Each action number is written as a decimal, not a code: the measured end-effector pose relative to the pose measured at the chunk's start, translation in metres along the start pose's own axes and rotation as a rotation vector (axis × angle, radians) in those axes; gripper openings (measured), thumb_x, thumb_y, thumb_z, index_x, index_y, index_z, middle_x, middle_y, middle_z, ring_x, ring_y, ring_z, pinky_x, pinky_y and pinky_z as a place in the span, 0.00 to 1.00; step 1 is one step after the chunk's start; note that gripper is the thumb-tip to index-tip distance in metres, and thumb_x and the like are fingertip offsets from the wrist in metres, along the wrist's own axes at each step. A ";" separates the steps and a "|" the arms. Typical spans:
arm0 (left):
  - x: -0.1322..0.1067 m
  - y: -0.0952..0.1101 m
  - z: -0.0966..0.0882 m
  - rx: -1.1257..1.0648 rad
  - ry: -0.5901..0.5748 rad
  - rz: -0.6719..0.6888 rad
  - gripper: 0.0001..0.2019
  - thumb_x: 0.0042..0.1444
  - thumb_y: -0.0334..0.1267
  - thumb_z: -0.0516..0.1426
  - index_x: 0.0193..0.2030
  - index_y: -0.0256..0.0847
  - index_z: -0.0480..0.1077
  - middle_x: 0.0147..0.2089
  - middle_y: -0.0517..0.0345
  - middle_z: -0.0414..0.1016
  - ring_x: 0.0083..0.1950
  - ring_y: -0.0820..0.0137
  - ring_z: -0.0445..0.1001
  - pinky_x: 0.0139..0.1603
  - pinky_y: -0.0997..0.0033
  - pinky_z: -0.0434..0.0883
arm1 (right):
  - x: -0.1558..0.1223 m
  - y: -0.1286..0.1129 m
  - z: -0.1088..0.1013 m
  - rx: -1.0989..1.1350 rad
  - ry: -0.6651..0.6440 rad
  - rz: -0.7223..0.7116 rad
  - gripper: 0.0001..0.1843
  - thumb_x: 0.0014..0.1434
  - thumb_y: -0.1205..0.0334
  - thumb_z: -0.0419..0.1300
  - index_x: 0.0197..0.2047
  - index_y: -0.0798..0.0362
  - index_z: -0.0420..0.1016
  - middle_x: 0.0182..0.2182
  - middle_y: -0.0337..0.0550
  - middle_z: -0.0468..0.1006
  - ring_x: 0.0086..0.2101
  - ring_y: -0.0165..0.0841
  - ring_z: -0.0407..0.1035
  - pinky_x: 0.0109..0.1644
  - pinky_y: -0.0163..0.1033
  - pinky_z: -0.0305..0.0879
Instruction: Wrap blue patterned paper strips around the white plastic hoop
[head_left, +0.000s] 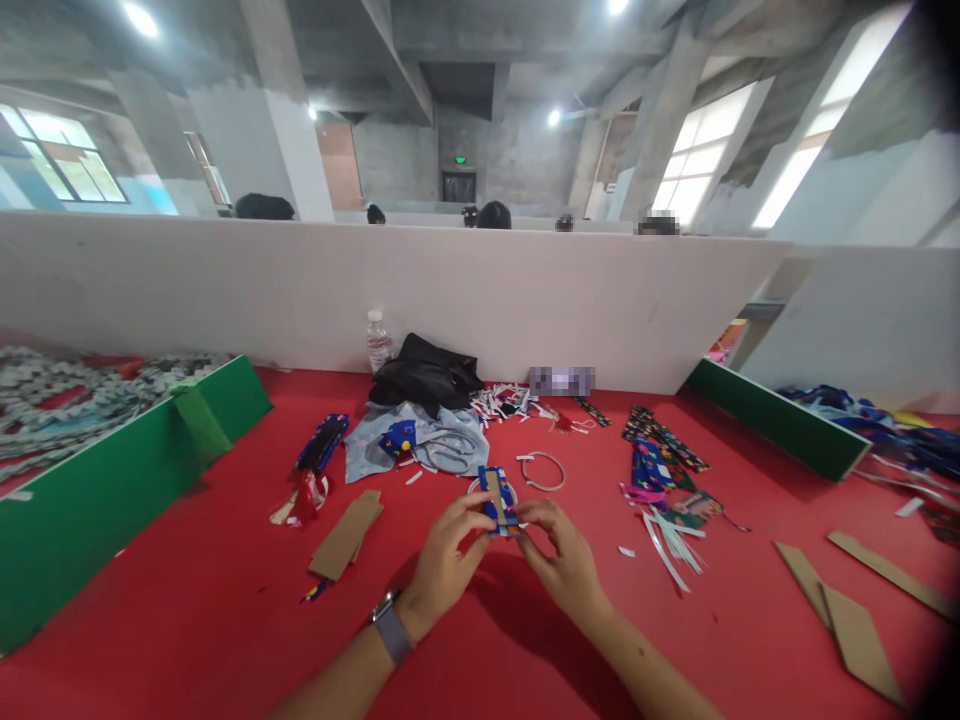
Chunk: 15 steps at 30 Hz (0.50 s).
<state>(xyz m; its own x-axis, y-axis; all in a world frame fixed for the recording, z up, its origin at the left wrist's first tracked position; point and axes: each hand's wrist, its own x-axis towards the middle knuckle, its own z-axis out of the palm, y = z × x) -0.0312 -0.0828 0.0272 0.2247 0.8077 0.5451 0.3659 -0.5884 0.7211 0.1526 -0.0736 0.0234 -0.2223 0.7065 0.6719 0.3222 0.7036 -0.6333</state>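
Between both hands, above the middle of the red table, is a small piece of blue patterned fabric (487, 476) with a tan cardboard strip (494, 491) lying along it. My left hand (454, 540) pinches its left side, and a watch is on that wrist. Thumb and fingers of my right hand (559, 550) grip the lower right corner. A pale ring (512, 487) shows behind the fabric; whether it is attached I cannot tell. Just beyond my right hand lies another pale ring (544, 471). Cardboard pieces (346, 535) are stacked left of my left hand.
A black bag (427, 372) and grey cloth (367, 440) lie at the back beside a plastic bottle (378, 342). Patterned fabric strips (651, 465) and white strips (675, 545) are at right. Green boards (97, 520) and a white partition (450, 290) border the table.
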 end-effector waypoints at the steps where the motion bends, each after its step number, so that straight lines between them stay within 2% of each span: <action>1: 0.000 -0.001 0.000 0.004 -0.002 0.000 0.05 0.57 0.30 0.53 0.37 0.43 0.67 0.53 0.53 0.69 0.55 0.69 0.67 0.55 0.66 0.65 | 0.000 0.001 0.000 -0.011 -0.018 -0.013 0.11 0.56 0.72 0.54 0.41 0.48 0.66 0.39 0.43 0.73 0.42 0.33 0.69 0.45 0.39 0.67; 4: 0.001 -0.004 0.000 0.007 -0.016 -0.004 0.04 0.57 0.32 0.54 0.37 0.44 0.68 0.53 0.53 0.69 0.55 0.68 0.68 0.55 0.66 0.64 | 0.001 0.002 -0.001 -0.038 -0.067 -0.033 0.10 0.57 0.72 0.54 0.39 0.48 0.68 0.39 0.43 0.73 0.42 0.32 0.69 0.45 0.39 0.67; 8: 0.000 -0.003 -0.001 -0.004 -0.010 -0.028 0.03 0.58 0.35 0.54 0.37 0.43 0.68 0.53 0.52 0.70 0.54 0.67 0.68 0.55 0.66 0.64 | 0.002 0.004 -0.002 -0.011 -0.105 0.020 0.08 0.58 0.69 0.55 0.39 0.48 0.69 0.40 0.44 0.73 0.43 0.34 0.68 0.46 0.41 0.66; 13: -0.001 0.004 -0.003 -0.010 0.002 -0.075 0.03 0.57 0.36 0.54 0.36 0.42 0.68 0.53 0.51 0.70 0.55 0.65 0.68 0.55 0.64 0.64 | 0.003 0.001 -0.001 0.131 -0.090 0.171 0.03 0.58 0.62 0.56 0.36 0.49 0.71 0.39 0.46 0.72 0.43 0.36 0.67 0.48 0.43 0.65; 15: -0.001 0.006 -0.003 -0.007 0.009 -0.082 0.03 0.57 0.36 0.54 0.36 0.42 0.69 0.53 0.51 0.70 0.55 0.65 0.68 0.55 0.64 0.64 | 0.004 0.000 0.000 0.242 -0.068 0.261 0.05 0.57 0.58 0.58 0.34 0.50 0.71 0.40 0.47 0.71 0.43 0.36 0.68 0.48 0.43 0.66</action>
<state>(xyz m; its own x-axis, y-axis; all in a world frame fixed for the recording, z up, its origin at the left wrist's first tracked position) -0.0320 -0.0871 0.0327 0.1856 0.8530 0.4877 0.3765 -0.5202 0.7666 0.1513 -0.0709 0.0258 -0.2244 0.8625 0.4537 0.1503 0.4906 -0.8583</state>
